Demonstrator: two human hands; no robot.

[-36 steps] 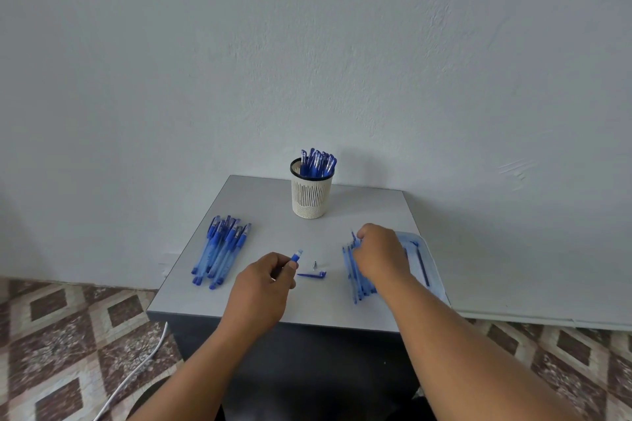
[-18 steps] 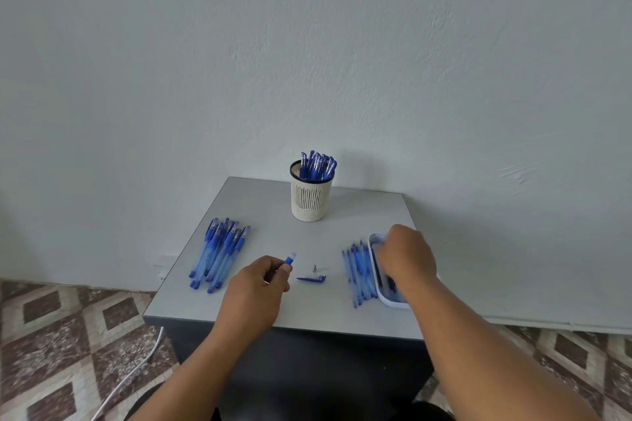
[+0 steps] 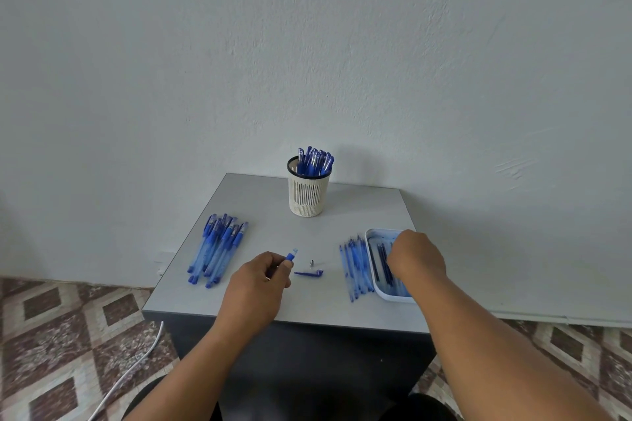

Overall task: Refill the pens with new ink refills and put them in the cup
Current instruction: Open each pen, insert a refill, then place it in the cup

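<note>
My left hand (image 3: 254,284) grips a blue pen barrel (image 3: 290,256), whose open end pokes out toward the cup. Just to its right on the table lie a blue pen cap (image 3: 308,273) and a small metal tip (image 3: 312,263). Further right, my right hand (image 3: 415,261) reaches down into the white tray (image 3: 393,299), its fingers curled over the dark refills (image 3: 383,260); whether it holds one is hidden. Left of the tray lies a row of blue refills (image 3: 355,267). The slotted cream cup (image 3: 309,196) at the back holds several capped pens.
A pile of several blue pens (image 3: 219,251) lies at the left of the small grey table (image 3: 359,208). The table stands against a white wall. A white cable (image 3: 136,366) runs over the patterned tile floor at the lower left.
My right hand has moved right, from the row of blue refills into the white tray. My left hand has kept hold of the pen barrel and barely shifted.
</note>
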